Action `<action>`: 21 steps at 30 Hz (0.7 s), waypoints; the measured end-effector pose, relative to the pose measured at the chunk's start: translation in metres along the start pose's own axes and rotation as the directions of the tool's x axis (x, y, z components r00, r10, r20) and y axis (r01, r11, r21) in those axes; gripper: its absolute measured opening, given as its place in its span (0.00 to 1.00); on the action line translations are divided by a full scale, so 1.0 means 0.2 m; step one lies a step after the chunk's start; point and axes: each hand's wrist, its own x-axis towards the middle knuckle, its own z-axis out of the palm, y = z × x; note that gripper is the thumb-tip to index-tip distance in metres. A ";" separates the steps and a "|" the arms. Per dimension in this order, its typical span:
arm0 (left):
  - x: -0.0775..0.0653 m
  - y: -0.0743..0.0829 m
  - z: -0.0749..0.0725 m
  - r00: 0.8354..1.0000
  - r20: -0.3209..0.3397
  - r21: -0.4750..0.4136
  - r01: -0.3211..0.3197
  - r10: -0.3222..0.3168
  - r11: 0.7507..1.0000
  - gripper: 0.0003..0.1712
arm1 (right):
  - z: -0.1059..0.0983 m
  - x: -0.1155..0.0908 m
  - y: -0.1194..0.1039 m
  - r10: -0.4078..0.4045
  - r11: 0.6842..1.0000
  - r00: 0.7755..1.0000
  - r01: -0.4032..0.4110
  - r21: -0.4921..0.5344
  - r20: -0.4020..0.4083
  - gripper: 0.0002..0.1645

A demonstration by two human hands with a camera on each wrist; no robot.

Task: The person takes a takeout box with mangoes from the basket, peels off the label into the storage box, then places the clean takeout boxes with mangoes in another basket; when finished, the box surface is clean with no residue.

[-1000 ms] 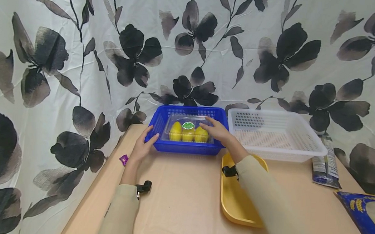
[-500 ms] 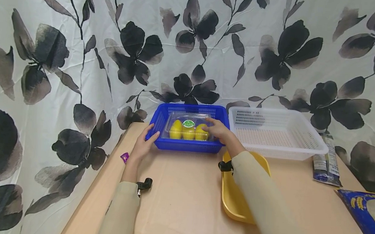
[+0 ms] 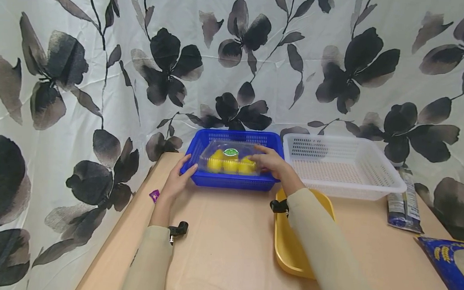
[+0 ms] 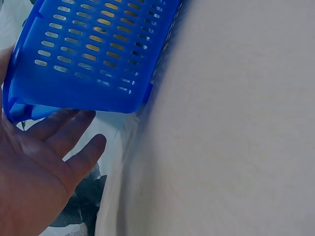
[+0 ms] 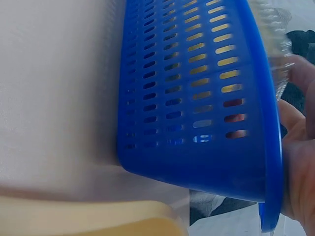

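A blue slotted basket (image 3: 214, 180) stands at the back of the table. In it is a clear plastic clamshell box (image 3: 215, 147) with a green label and yellow fruit, whose kind I cannot tell. The right hand (image 3: 270, 160) reaches over the basket's right end and grips the box's right side; the box sits slightly tilted. In the right wrist view, the basket wall hides part of that hand. The left hand (image 3: 176, 177) holds the basket's left end, thumb at the rim; in the left wrist view its fingers (image 4: 71, 130) lie along the outside of the end wall.
Right of the blue basket stands a white slotted basket (image 3: 342, 189). A yellow tray (image 3: 289, 250) lies under the right forearm. At the right are a dark packet (image 3: 403, 208) and a blue bag (image 3: 447, 269). A purple wrapped sweet (image 3: 154, 196) lies near the left edge.
The right hand has gone from reaching over the clamshell box to gripping its right side. The box has shifted slightly left and tilted. The left hand stays at the basket's end.
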 end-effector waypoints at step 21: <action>-0.05 0.06 -0.01 1.000 0.010 -0.039 -0.002 0.002 0.999 0.41 | -0.02 -0.01 -0.05 -0.071 0.978 0.988 0.097 0.183 -0.140 0.29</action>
